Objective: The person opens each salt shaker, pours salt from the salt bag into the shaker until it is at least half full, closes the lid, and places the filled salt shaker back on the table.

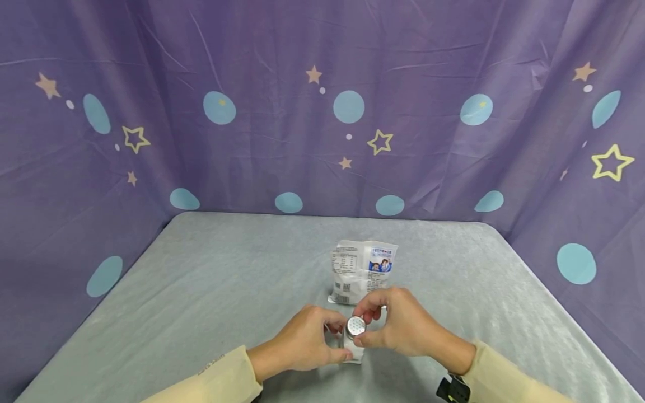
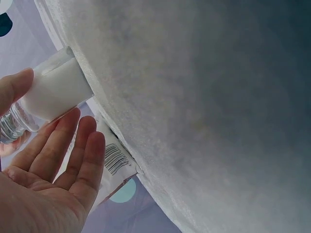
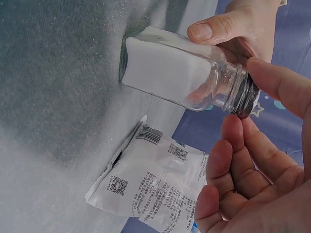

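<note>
A glass shaker (image 1: 354, 350) stands upright on the table, topped by a perforated silver lid (image 1: 356, 325). White powder or fine grains fill most of its body in the right wrist view. My left hand (image 1: 304, 341) holds the glass (image 2: 58, 90) between thumb and fingers. The thumb and fingertips of my right hand (image 1: 403, 324) pinch the lid's rim (image 3: 247, 97), which sits on the threaded neck. Just behind the shaker stands a white printed bag (image 1: 353, 274); its barcode shows in both wrist views.
A pale grey cloth covers the table (image 1: 227, 268). Purple curtains (image 1: 282, 112) with stars and blue dots hang behind and on both sides. A dark band (image 1: 455, 388) is round the right wrist, by the sleeve.
</note>
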Demonstrator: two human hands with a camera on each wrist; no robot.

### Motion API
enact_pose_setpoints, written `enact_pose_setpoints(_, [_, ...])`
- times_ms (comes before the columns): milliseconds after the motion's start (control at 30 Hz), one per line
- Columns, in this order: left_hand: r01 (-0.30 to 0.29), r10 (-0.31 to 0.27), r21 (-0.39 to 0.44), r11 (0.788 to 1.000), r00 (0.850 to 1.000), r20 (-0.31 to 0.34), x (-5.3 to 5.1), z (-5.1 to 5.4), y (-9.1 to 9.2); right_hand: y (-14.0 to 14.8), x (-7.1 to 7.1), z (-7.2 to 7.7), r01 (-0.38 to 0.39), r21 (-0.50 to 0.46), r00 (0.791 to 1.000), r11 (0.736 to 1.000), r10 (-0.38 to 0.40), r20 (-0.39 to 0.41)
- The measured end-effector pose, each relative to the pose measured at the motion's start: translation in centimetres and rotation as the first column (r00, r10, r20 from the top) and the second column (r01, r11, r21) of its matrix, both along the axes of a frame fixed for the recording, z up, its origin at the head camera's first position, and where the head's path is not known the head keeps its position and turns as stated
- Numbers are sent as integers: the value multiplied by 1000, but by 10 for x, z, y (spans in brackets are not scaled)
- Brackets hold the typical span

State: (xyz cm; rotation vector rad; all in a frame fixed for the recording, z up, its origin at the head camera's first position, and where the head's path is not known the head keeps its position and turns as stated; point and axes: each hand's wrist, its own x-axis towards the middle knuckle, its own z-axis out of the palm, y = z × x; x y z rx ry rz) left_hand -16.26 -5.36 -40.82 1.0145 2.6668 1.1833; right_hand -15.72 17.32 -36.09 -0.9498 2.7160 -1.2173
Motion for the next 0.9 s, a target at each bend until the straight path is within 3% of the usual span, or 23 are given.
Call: enact_pose_setpoints(900, [-1, 1, -98, 995, 1000, -3, 1, 2, 4, 2, 1, -1, 6, 24, 1000, 1000, -5, -24])
